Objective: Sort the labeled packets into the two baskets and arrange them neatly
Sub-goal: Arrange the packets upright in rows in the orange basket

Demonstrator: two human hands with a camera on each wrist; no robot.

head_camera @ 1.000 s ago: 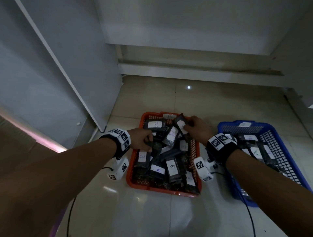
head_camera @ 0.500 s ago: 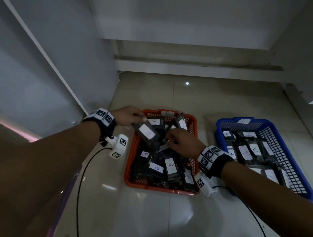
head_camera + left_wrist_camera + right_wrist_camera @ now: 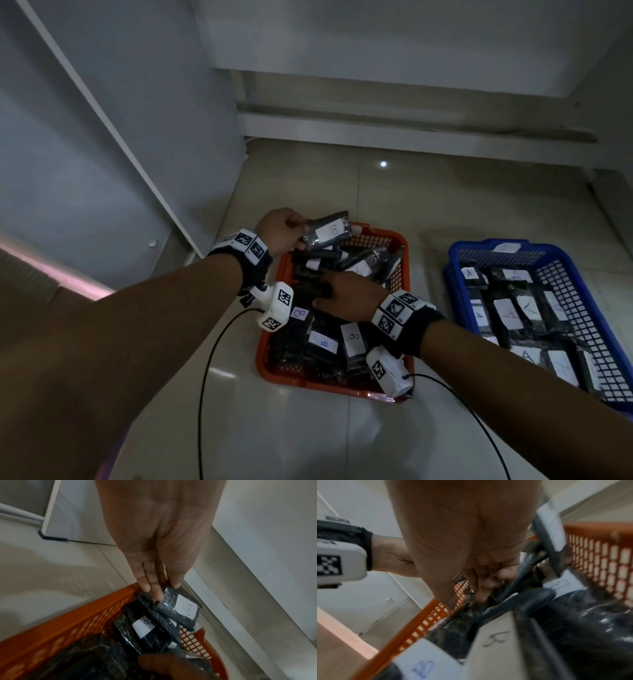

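An orange basket (image 3: 329, 387) holds several black packets with white labels marked B. My left hand (image 3: 281, 229) is at its far left corner and pinches one black B packet (image 3: 329, 231) by its end, just above the rim. In the left wrist view that B packet (image 3: 178, 607) hangs tilted from my left hand (image 3: 159, 588) over the orange basket (image 3: 68, 622). My right hand (image 3: 342, 291) reaches into the middle of the pile with curled fingers (image 3: 488, 580). Whether they hold a packet is hidden. The blue basket (image 3: 582, 308) at the right holds packets marked A.
Both baskets stand on a pale tiled floor (image 3: 428, 192). A white cabinet panel (image 3: 120, 137) rises close on the left and a low white ledge (image 3: 411, 130) runs along the back. Black cables (image 3: 205, 377) trail from the wrist cameras across the floor.
My left hand lifted a B packet out of the pile and carried it to the orange basket's far left corner. My right hand left the far packets and moved down into the middle.
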